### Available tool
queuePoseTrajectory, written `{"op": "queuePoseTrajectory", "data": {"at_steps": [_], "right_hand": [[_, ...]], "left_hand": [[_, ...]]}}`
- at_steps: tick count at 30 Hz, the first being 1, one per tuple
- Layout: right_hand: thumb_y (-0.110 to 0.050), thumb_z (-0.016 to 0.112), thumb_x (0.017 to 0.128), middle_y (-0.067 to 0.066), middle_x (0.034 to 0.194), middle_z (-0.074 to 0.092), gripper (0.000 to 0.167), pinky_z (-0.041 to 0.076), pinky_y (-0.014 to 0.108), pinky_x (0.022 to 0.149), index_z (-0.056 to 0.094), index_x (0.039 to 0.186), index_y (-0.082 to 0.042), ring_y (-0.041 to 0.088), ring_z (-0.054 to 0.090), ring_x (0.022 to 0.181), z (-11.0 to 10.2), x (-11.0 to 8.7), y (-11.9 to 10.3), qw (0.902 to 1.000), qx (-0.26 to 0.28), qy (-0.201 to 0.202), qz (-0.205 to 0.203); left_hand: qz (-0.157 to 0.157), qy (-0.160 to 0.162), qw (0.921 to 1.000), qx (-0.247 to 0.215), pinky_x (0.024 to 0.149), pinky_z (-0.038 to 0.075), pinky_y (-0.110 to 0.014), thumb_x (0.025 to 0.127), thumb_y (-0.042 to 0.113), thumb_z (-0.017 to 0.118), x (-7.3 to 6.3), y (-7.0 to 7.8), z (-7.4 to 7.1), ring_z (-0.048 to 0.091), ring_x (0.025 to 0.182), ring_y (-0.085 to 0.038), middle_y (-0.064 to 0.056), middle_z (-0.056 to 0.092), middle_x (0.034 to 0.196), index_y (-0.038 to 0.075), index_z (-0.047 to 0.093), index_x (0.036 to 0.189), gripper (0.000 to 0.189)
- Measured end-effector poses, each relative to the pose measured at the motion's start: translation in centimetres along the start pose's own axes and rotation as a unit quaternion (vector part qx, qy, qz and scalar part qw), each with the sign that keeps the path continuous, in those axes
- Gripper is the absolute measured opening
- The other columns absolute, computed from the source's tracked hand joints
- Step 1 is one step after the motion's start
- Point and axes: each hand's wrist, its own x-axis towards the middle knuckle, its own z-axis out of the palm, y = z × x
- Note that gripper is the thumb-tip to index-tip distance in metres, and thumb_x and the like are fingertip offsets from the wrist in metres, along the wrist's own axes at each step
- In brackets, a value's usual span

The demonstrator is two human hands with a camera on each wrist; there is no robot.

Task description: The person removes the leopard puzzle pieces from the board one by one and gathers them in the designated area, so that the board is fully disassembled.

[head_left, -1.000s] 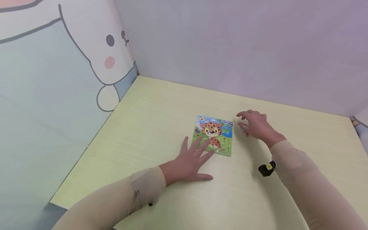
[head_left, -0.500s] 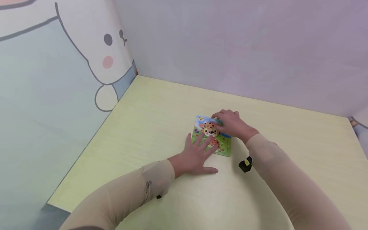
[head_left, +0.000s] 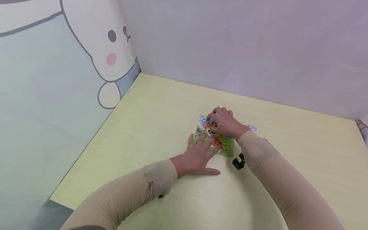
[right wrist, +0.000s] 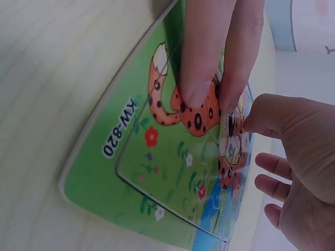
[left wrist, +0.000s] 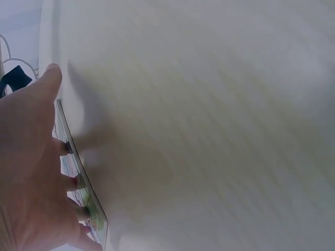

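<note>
A leopard picture puzzle (head_left: 228, 147) lies flat on the table, its green and blue board printed KW-820 in the right wrist view. My left hand (head_left: 198, 158) rests with spread, straight fingers on the lower left of the board. Over the upper part is my right hand (head_left: 225, 123), its fingers bent. In the right wrist view the right thumb (right wrist: 261, 117) reaches the leopard's face (right wrist: 233, 151). The other visible fingers stand apart from the thumb, and nothing shows between them. The right hand hides the board's upper right.
Small blue puzzle pieces (head_left: 252, 127) lie on the table right of the board, partly behind the right wrist. A pale wood-look table (head_left: 161, 105) meets a plain wall (head_left: 230, 48) at the back and a cartoon-printed panel (head_left: 43, 95) at the left.
My right hand has moved left from the blue pieces beside the board to over the puzzle's upper part. My left hand has shifted slightly right, staying on the board.
</note>
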Motion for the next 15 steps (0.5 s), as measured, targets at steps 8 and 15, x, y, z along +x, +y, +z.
{"op": "queuePoseTrajectory", "data": {"at_steps": [8,15], "right_hand": [[-0.02,0.065,0.1,0.021,0.141,0.048,0.025,0.03,0.063,0.109,0.066,0.122,-0.009,0.043,0.039,0.132,0.26,0.15,-0.03,0.9999,0.013,0.004,0.002],[-0.022,0.063,0.103,0.019,0.137,0.052,0.018,0.033,0.062,0.104,0.069,0.115,-0.009,0.041,0.042,0.126,0.69,0.61,0.0,0.9998,-0.008,0.018,-0.001]], "left_hand": [[0.003,0.008,0.9998,0.017,0.121,0.022,-0.072,0.093,0.087,0.035,-0.11,0.35,0.13,0.003,0.164,-0.039,-0.004,0.004,0.179,0.034,0.015,0.169,0.095],[0.004,0.008,0.9997,0.023,0.121,0.023,-0.072,0.093,0.087,0.034,-0.25,0.48,0.13,0.005,0.164,-0.039,-0.005,0.005,0.179,0.034,0.015,0.169,0.095]]}}
